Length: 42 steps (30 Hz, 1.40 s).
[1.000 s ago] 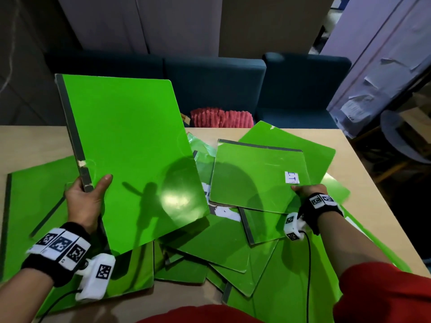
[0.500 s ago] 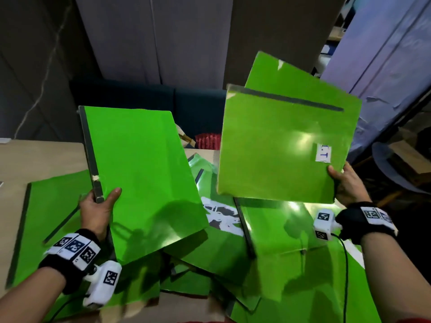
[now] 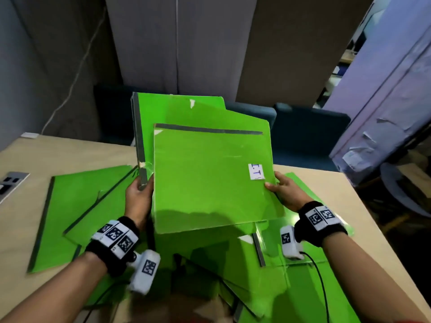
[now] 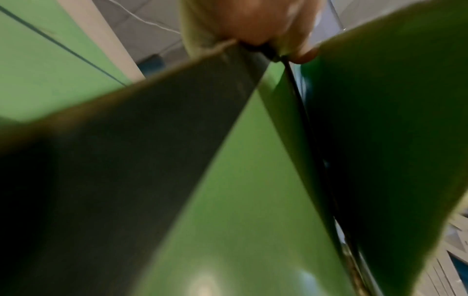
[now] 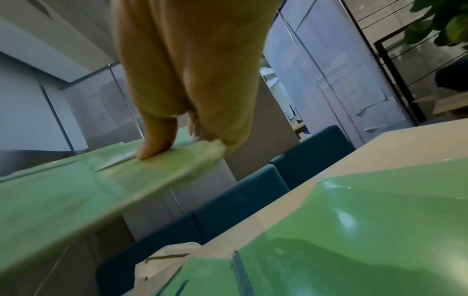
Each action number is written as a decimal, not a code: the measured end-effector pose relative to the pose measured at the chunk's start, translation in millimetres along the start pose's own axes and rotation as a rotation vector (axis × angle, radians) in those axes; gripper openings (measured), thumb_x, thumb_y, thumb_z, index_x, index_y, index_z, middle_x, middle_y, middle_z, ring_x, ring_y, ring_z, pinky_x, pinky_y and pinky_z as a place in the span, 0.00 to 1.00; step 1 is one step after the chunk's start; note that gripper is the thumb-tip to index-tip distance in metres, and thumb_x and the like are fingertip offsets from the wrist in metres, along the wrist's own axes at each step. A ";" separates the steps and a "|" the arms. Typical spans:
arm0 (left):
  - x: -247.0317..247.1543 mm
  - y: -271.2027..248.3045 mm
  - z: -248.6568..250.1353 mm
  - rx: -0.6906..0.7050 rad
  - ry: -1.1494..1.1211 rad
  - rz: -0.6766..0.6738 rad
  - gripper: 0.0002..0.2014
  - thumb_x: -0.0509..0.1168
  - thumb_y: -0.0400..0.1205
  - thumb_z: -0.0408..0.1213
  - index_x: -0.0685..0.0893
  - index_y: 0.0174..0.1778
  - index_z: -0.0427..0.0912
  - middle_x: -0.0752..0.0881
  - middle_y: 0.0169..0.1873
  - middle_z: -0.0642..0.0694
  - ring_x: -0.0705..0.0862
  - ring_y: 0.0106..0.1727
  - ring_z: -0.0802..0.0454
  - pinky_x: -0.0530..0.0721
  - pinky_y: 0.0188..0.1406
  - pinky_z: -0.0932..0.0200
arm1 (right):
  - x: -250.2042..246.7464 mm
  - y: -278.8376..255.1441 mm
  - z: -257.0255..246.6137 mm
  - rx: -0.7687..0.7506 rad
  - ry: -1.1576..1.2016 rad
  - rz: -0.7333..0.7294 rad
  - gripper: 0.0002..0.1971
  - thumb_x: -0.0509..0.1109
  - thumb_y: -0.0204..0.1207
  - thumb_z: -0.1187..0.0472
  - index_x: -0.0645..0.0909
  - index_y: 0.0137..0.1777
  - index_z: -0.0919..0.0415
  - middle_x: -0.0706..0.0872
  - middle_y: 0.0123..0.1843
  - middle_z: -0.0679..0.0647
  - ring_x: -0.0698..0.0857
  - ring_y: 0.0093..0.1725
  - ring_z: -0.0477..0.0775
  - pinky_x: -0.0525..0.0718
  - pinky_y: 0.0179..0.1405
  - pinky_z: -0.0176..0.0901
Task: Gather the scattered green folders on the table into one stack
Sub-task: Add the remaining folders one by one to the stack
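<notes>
Above the surface [image 3: 326,190], gripping the lifted green folders [image 3: 210,183] at opposite edges: left hand [image 3: 140,197] clamping the spine side, right hand [image 3: 283,191] pinching the labelled side.

folders crowd the middle, bare table at the edges
held folders [image 3: 210,183] block frame centre; loose folders [image 3: 77,206] cover lower left and right; bare table [image 3: 363,206] at right and upper left.
</notes>
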<state>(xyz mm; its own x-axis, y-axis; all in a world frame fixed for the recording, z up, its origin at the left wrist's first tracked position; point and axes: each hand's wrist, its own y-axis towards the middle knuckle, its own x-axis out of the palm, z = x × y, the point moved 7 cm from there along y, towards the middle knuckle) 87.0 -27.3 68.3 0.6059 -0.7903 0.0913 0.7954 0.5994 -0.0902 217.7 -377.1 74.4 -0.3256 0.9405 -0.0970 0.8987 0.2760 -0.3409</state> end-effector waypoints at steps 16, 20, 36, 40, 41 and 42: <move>-13.7 3.2 8.5 0.150 0.065 -0.152 0.08 0.67 0.77 0.31 0.77 0.37 0.47 0.75 0.36 0.44 0.73 0.37 0.53 0.75 0.34 0.75 | 61.7 -18.6 -162.3 -0.583 -1.570 0.117 0.21 0.67 0.77 0.55 0.75 0.70 0.45 0.83 0.65 0.53 0.75 0.68 0.59 0.66 0.65 0.55; 5.9 -7.7 1.5 0.124 0.086 -0.264 0.11 0.65 0.76 0.23 0.80 0.39 0.46 0.85 0.30 0.56 0.82 0.33 0.63 0.76 0.34 0.79 | 146.5 -22.8 -178.3 -0.839 -1.632 0.094 0.17 0.62 0.79 0.52 0.78 0.66 0.48 0.84 0.59 0.54 0.73 0.64 0.61 0.61 0.65 0.56; -4.8 -19.5 -29.0 -0.057 -0.052 -0.226 0.06 0.62 0.80 0.37 0.80 0.51 0.43 0.84 0.48 0.52 0.81 0.51 0.57 0.73 0.62 0.57 | 36.9 -11.5 -26.9 0.053 -0.562 0.170 0.16 0.72 0.69 0.46 0.80 0.39 0.60 0.85 0.32 0.54 0.80 0.19 0.41 0.77 0.20 0.32; -0.6 -14.4 -24.9 -0.002 -0.062 -0.180 0.03 0.62 0.80 0.34 0.79 0.43 0.47 0.81 0.39 0.51 0.79 0.41 0.59 0.76 0.47 0.64 | 29.5 -7.3 -17.8 -0.030 -0.245 0.337 0.18 0.70 0.75 0.54 0.81 0.58 0.68 0.89 0.52 0.64 0.89 0.44 0.56 0.88 0.46 0.49; -0.3 -12.9 -24.1 0.017 -0.058 -0.170 0.04 0.62 0.80 0.33 0.79 0.41 0.46 0.80 0.35 0.51 0.79 0.35 0.62 0.77 0.40 0.68 | 32.0 -8.2 -15.5 -0.034 -0.156 0.378 0.20 0.69 0.76 0.54 0.80 0.61 0.69 0.87 0.57 0.66 0.88 0.51 0.61 0.86 0.55 0.57; 0.2 -12.0 -23.2 0.028 -0.053 -0.165 0.05 0.62 0.80 0.33 0.78 0.40 0.46 0.79 0.29 0.52 0.78 0.27 0.65 0.77 0.31 0.71 | 37.2 -11.8 -14.3 -0.032 -0.078 0.412 0.20 0.68 0.76 0.55 0.79 0.62 0.70 0.86 0.59 0.66 0.86 0.54 0.63 0.84 0.59 0.59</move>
<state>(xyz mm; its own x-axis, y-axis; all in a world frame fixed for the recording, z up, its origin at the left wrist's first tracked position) 77.2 -37.6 46.4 0.4664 -0.8710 0.1546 0.8839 0.4659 -0.0417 199.2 -342.5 88.2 0.0427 0.9559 -0.2904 0.9667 -0.1130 -0.2298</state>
